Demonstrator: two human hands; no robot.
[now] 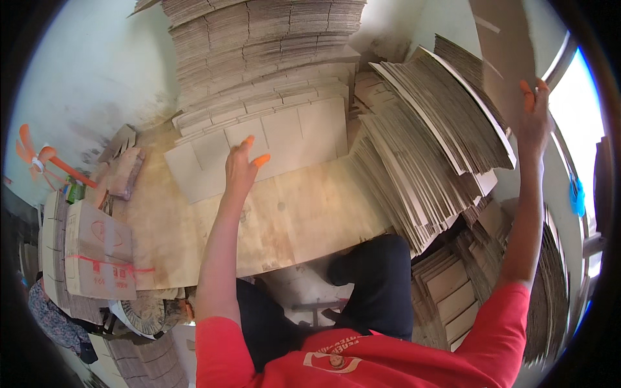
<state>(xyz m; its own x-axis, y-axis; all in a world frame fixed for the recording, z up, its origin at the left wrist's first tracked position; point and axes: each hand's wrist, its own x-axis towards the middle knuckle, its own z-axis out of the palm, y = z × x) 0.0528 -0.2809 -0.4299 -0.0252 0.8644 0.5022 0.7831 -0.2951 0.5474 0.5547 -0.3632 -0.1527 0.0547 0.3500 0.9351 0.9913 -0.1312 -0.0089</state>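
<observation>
My left hand point(240, 169), with orange finger covers, is over a slotted cardboard sheet point(281, 132) that leans against others at the back of the wooden table. Its thumb and fingers are apart, and nothing shows between them; whether it touches the sheet I cannot tell. Raised at the far right, my right hand point(535, 115) grips the lower part of a slotted cardboard piece point(508, 48). Orange covers show on its fingers too. That piece is upright, and its top runs out of view. Just left of it stands a row of cardboard sheets point(414, 174) on edge.
Tall cardboard stacks point(259, 32) rise behind the wooden table point(310, 200). On the left are a printed carton point(97, 249), an orange fan point(42, 158) and wrapped bundles point(126, 171). More cardboard point(453, 291) stands low at right. A person's patterned sleeve point(55, 317) shows at lower left.
</observation>
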